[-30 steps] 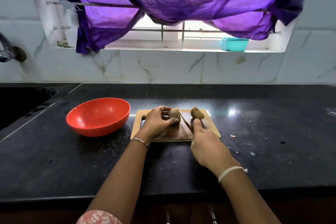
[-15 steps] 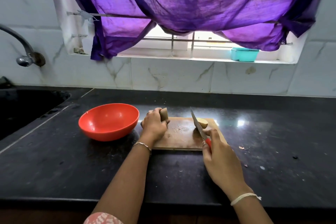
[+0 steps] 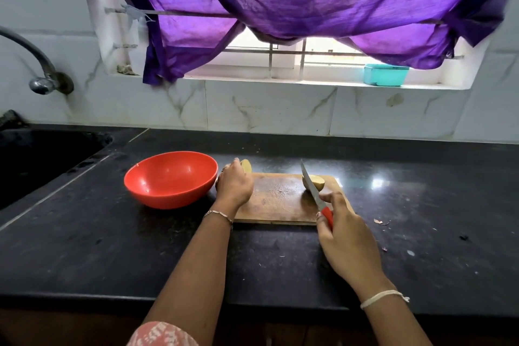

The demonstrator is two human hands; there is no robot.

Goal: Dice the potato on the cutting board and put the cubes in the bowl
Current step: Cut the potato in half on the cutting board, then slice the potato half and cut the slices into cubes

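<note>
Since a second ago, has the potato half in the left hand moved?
Yes. The left hand has carried its potato half from beside the other half to the left edge of the cutting board, near the red bowl.

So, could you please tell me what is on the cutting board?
A potato half lies near its far right corner, partly behind the knife. The left hand, holding another half, hides the left end.

Single head-worn wide-angle view, facing forward and down over the worktop (image 3: pixel 84 247) toward the window (image 3: pixel 317 48), near.
</note>
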